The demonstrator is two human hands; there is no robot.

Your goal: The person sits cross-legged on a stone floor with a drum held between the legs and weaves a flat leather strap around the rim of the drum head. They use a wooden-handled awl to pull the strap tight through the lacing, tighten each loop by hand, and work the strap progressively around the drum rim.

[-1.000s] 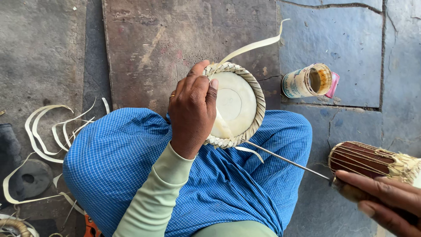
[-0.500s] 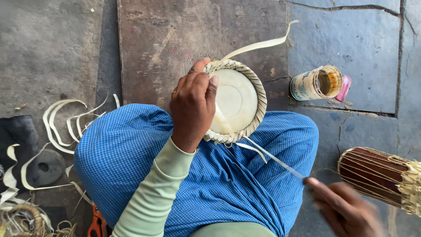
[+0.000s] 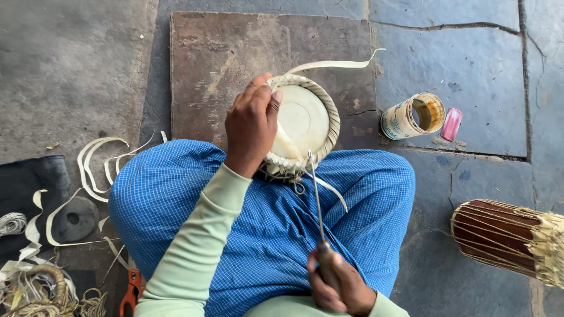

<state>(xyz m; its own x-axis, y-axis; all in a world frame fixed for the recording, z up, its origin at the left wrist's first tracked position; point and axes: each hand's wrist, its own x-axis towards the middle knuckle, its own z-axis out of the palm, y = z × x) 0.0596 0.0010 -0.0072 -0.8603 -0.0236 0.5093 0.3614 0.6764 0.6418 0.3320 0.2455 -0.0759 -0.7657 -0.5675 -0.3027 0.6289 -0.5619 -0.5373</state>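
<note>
My left hand point(image 3: 251, 123) grips the left rim of a round pale drum head point(image 3: 304, 123) with a braided strap rim, held upright on my lap over blue checked cloth point(image 3: 264, 217). A long pale strap point(image 3: 335, 63) trails from its top toward the right. My right hand point(image 3: 338, 285) is closed on the handle of a thin metal awl point(image 3: 316, 194), whose tip touches the lower edge of the drum head.
A wooden board point(image 3: 223, 53) lies on the stone floor ahead. An open tin can point(image 3: 414, 115) and a pink packet point(image 3: 451, 124) lie to the right. A brown laced drum body point(image 3: 505, 238) rests at right. Strap cuttings point(image 3: 97, 161), rope coils point(image 3: 35, 287) and orange-handled scissors point(image 3: 130, 293) lie at left.
My right hand came in from the drum body at far right to my lap, swinging the awl so its tip now meets the drum head's lower edge. The left hand stayed put.
</note>
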